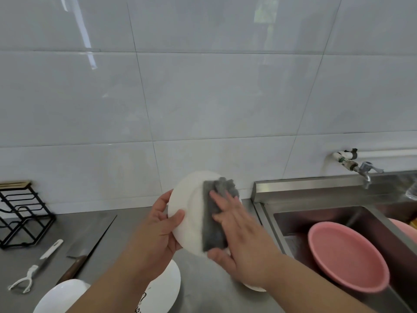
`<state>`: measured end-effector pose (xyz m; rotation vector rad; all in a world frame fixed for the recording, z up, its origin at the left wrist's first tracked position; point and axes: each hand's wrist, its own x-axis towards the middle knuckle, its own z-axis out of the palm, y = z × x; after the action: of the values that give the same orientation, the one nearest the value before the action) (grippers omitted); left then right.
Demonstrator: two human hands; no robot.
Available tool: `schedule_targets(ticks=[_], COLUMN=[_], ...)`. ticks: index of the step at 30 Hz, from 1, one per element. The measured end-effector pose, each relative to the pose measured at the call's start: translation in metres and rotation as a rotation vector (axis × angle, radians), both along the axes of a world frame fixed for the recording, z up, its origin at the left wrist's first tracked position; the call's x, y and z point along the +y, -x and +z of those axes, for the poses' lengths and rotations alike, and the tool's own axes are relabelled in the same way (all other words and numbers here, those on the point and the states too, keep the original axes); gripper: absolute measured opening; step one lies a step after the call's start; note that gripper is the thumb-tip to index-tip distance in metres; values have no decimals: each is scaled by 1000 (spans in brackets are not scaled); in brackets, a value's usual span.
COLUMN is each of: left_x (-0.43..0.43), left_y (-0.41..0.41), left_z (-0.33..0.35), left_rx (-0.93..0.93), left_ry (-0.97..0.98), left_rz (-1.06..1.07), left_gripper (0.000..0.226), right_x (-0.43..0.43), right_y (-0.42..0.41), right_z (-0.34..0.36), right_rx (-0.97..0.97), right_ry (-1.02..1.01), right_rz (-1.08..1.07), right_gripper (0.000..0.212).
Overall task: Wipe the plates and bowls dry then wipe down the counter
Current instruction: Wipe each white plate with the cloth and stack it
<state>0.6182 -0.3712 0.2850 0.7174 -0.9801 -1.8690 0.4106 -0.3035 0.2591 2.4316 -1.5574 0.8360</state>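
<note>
I hold a white plate (190, 211) tilted up above the grey counter (203, 288). My left hand (161, 231) grips its left rim, thumb on the face. My right hand (237, 238) presses a grey cloth (214, 220) flat against the plate's face, fingers spread, thumb curled under the cloth's lower edge. Below my arms lie a white plate (168, 288) with a dark drawing, a white bowl (59, 297) at the lower left, and part of another white dish (253, 288) under my right wrist.
A steel sink (316, 213) on the right holds a pink basin (347, 256); a tap (365, 171) juts from the tiled wall. On the left counter lie a cleaver (88, 247), a white peeler (36, 266) and a black wire rack (22, 213).
</note>
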Motion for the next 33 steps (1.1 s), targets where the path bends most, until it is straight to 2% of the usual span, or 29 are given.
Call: schedule_targets(ticks=[2, 5, 8, 13, 19, 22, 24, 27, 29, 31, 33], left_x=[5, 7, 6, 3, 10, 6, 6, 9, 10, 9, 7], left_y=[5, 9, 8, 4, 13, 15, 15, 13, 11, 11, 12], left_z=[-1, 2, 3, -1, 1, 3, 1, -3, -2, 1, 4], left_rx=[8, 23, 48, 89, 106, 124, 126, 96, 69, 81, 101], left_ry=[2, 20, -7, -41, -44, -43, -62, -76, -62, -43, -31], left_rz=[-33, -40, -18, 18, -35, -4, 10, -28, -73, -83, -51], left_gripper=[51, 51, 53, 54, 51, 52, 54, 53, 52, 62, 54], right_x=[-8, -13, -2, 21, -12, 0, 13, 9, -3, -12, -11], right_y=[1, -5, -8, -7, 22, 11, 0, 8, 24, 38, 42], right_z=[4, 9, 4, -18, 12, -3, -17, -9, 8, 20, 21], right_rx=[-34, -6, 18, -102, -101, -330, -509, -674, -657, -558, -515], right_ry=[25, 7, 41, 9, -73, -54, -23, -33, -140, -192, -174], right_rz=[-86, -182, -213, -201, -195, -209, -194, -215, -220, -169, -116], right_gripper=[77, 94, 92, 88, 85, 81, 71, 55, 54, 55, 57])
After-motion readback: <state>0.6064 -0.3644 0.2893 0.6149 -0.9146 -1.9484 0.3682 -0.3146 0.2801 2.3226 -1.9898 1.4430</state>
